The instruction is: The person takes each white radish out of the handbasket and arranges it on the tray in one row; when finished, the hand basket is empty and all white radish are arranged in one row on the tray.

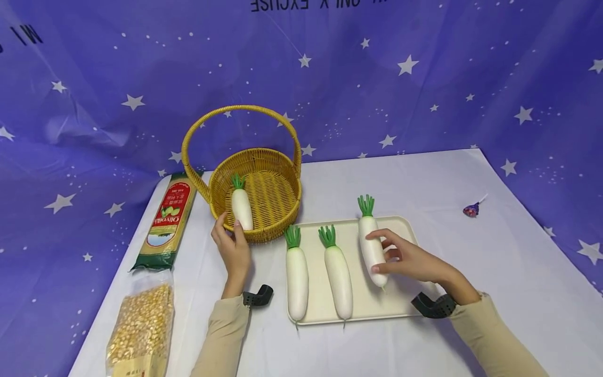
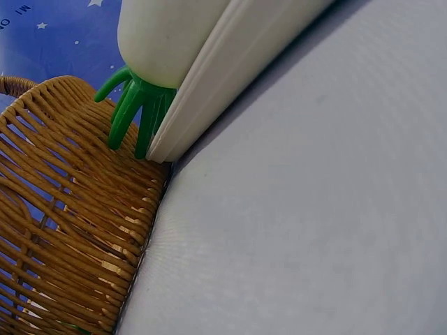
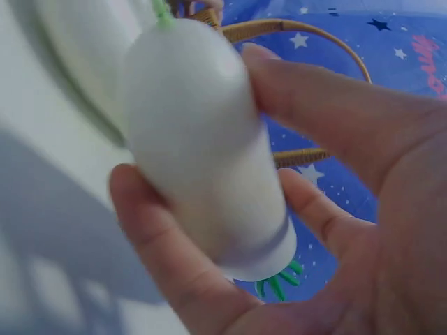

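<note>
White cloth-covered table (image 1: 494,262) bearing a round, golden-brown wicker basket (image 1: 278,201) with an arched handle (image 1: 245,108), a long, white, green-topped radish (image 1: 242,208) inside; just beside it, a cream rectangular tray (image 1: 317,293), two like radishes (image 1: 297,283) lying at its left and middle; another radish (image 1: 370,248) over its right part, grasped between thumb and fingers of the right hand (image 1: 406,259); left hand (image 1: 234,251) at the basket's front rim, whether gripping it unclear

So the surface (image 1: 499,272) is white, with a wicker basket (image 1: 279,229) left of centre, a cream tray (image 1: 363,305) lower middle and a lollipop (image 1: 471,210) over on the right. Red-labelled packet (image 1: 168,224) at left, corn bag (image 1: 143,327) lower left.
</note>
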Motion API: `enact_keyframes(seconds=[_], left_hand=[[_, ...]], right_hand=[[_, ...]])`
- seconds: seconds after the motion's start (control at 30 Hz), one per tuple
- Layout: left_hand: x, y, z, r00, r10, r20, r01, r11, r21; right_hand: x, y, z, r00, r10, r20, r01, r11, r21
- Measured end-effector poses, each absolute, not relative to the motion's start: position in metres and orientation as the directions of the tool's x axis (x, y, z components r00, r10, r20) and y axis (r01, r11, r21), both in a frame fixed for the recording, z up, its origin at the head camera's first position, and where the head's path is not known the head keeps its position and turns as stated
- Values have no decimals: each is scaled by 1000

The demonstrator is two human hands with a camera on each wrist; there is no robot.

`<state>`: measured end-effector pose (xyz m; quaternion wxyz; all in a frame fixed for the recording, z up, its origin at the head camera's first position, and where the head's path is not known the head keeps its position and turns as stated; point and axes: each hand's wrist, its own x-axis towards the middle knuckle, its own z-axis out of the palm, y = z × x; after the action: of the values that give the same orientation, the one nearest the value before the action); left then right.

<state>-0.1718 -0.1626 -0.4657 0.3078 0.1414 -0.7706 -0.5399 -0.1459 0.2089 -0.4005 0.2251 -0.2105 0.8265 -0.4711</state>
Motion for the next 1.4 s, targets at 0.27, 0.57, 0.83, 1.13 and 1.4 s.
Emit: enact_keyframes(seconds=[0.27,0.57,0.83,1.13,1.4], left_hand=[[-172,-164,-466,-776,-536,331,124,385,914],[-171,-164,-466,-783,-530,326,113,395,912],[-172,-164,-467,-775,-535,336,123,395,911],[-172,-164,-469,-773,-538,337,123,395,911],[-172,-163,-467,-774,-537,336,119,398,910]], right_hand=[[-116,217,-416,-810,-563,-165,-202,531,-823],[-103,218,-415,-813,-567,-135,-266,567,-779],[-98,214,-412,-818,-541,-194,-245,633,-735],[-94,211,-411,-845,-500,-189,-210,636,-743],[-95,209,-411,-867,-461,-191,-201,673,-712]])
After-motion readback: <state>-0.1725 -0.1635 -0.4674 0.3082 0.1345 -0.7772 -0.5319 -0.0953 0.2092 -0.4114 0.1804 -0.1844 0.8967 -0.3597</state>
